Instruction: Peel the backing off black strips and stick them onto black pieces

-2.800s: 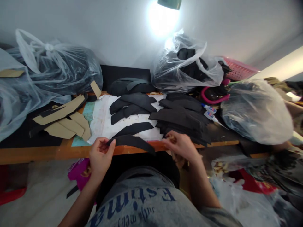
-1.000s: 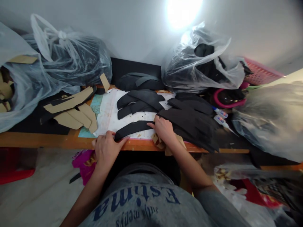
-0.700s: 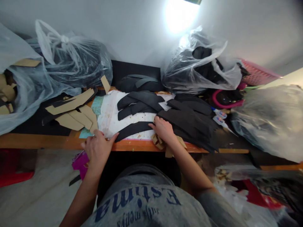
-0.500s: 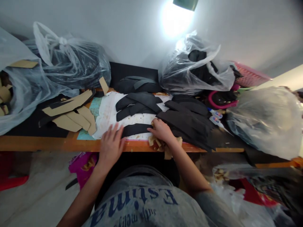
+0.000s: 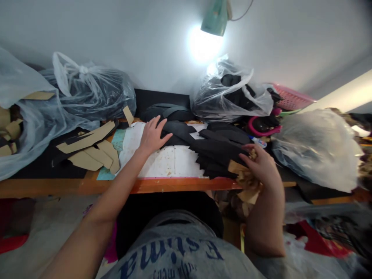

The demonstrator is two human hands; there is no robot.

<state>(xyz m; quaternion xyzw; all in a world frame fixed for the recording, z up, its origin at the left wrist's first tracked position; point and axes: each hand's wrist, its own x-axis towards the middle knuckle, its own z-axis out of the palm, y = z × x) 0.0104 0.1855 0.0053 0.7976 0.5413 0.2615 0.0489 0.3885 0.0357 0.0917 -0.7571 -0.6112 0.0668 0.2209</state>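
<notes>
My left hand (image 5: 152, 135) lies open with its fingers spread, touching the black cut strips (image 5: 177, 131) on the white paper sheet (image 5: 171, 164). My right hand (image 5: 263, 168) has its fingers closed on a crumpled wad of tan paper scraps (image 5: 245, 180), held just over the front table edge. That hand is beside a larger stack of jagged black pieces (image 5: 221, 151), with its fingertips near the stack. The stack's lower layers are hidden.
Tan cardboard templates (image 5: 87, 139) lie left of the sheet. Plastic bags (image 5: 90, 93) of dark pieces line the back, and another bag (image 5: 314, 149) sits right. Glue tubes (image 5: 257, 141), a pink basket (image 5: 290, 101) and a lamp (image 5: 214, 19) stand beyond.
My left hand has moved from the front of the sheet up onto the far strips, and the front black strip no longer lies there. My right hand has lifted the tan scraps rightward.
</notes>
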